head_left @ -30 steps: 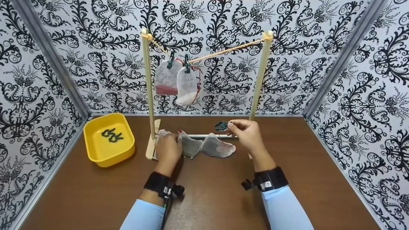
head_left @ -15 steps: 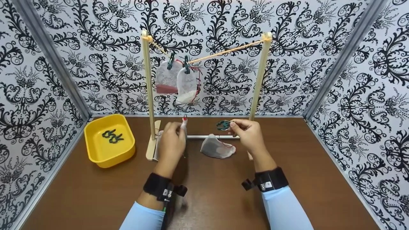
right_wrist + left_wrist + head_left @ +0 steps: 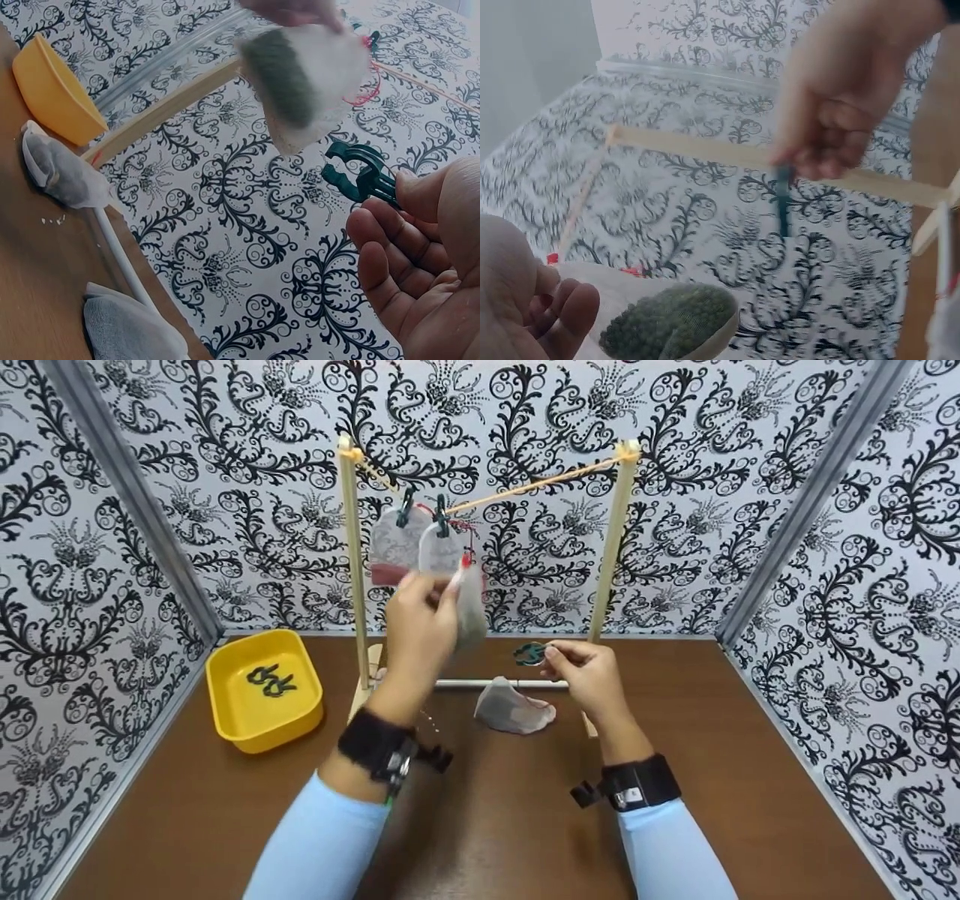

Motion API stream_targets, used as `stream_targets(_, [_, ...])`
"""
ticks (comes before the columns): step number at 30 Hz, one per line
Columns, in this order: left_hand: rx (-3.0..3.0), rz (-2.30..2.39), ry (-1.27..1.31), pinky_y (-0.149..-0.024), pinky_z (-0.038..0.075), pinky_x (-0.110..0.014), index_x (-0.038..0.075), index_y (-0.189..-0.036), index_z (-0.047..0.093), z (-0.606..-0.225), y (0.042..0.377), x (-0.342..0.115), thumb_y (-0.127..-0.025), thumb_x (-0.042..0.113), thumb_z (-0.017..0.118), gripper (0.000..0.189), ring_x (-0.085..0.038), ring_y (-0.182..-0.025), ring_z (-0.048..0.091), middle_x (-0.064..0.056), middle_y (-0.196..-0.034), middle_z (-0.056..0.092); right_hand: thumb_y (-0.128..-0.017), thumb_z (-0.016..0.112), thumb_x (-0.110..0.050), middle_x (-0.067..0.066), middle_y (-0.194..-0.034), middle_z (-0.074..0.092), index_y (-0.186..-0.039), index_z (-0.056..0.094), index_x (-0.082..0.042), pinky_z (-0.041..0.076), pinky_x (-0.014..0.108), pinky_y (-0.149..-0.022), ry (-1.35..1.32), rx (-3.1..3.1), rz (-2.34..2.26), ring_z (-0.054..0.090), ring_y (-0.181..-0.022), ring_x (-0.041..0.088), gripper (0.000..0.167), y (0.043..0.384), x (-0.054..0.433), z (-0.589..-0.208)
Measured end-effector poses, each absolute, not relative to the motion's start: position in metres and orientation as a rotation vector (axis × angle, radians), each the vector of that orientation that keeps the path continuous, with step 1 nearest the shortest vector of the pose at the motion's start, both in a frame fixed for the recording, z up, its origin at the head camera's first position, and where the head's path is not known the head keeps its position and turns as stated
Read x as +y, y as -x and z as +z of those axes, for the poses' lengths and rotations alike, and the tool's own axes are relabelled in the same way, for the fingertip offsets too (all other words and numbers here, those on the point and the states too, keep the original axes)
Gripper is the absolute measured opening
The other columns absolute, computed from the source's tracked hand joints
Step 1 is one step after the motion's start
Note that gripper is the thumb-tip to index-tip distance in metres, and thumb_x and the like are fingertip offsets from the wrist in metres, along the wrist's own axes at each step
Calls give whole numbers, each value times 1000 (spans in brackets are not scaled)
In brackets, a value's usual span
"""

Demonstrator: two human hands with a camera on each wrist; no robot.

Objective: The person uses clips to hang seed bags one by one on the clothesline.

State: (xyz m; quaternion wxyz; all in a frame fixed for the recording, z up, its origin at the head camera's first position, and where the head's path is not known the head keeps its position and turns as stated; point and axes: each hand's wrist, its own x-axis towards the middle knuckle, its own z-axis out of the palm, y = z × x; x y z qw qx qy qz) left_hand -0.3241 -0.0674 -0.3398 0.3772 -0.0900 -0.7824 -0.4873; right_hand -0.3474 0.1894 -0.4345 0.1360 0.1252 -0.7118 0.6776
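My left hand point(image 3: 424, 622) pinches the top of a white mesh drawstring pouch point(image 3: 471, 611) and holds it in the air before the line. Small green beads or beans fill the bottom of this pouch point(image 3: 671, 319). My right hand point(image 3: 589, 675) grips a dark green clothespin point(image 3: 360, 172) between thumb and fingers, low near the right post. Two more pouches hang from the orange string point(image 3: 547, 482) by green clothespins point(image 3: 442, 515), one with reddish contents point(image 3: 390, 574). The white one beside it is partly covered by the held pouch.
Wooden posts point(image 3: 353, 562) carry the string, with a white rod point(image 3: 457, 684) between their feet. A pouch point(image 3: 514, 709) lies by the rod; another point(image 3: 64, 169) lies near the left post. The yellow bin point(image 3: 262, 739) at left holds green clothespins point(image 3: 271, 682).
My left hand has picked up the green-filled pouch from beside the rod and raised it toward the string. My right hand stays nearly in place with the clothespin.
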Motion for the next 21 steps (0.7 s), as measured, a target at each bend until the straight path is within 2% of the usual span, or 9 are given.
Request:
stream_targets(6, [-2029, -1173, 192, -84, 66, -38, 2, -114, 85, -305, 353, -61, -107, 17, 78, 17, -29, -92, 76, -15, -108, 83, -104, 74, 8, 5, -80, 83, -114, 78, 19, 68, 24, -69, -379, -2059, 1966, 78, -70, 13, 16, 348, 188, -434])
stream_targets(13, [-2010, -1155, 156, -91, 64, -33, 4, -114, 84, -297, 374, -59, -109, 17, 76, 16, -25, -100, 76, -12, -113, 84, -103, 75, 6, 7, -83, 83, -112, 81, 16, 67, 23, -71, -417, -2052, 1893, 76, -71, 10, 14, 351, 187, -421])
stream_targets(16, [-2027, -1165, 138, -93, 65, -31, 5, -116, 84, -296, 379, -56, -109, 17, 76, 16, -24, -104, 78, -11, -115, 84, -103, 78, 3, 10, -89, 84, -112, 82, 11, 65, 22, -70, -397, -2066, 1771, 75, -73, 12, 13, 356, 187, -395])
stream_targets(19, [-2064, -1141, 108, -98, 65, -30, 7, -119, 84, -296, 380, -54, -110, 19, 76, 17, -24, -109, 79, -10, -119, 85, -106, 78, -8, 12, -98, 83, -115, 84, 4, 65, 23, -67, -382, -2104, 1644, 73, -74, 16, 16, 361, 185, -352])
stream_targets(21, [-2091, -1131, 85, -102, 65, -30, 8, -121, 83, -295, 380, -53, -110, 20, 75, 18, -23, -114, 79, -9, -123, 84, -109, 76, -15, 14, -103, 83, -122, 83, -1, 62, 22, -63, -393, -2124, 1580, 71, -73, 18, 21, 365, 180, -318])
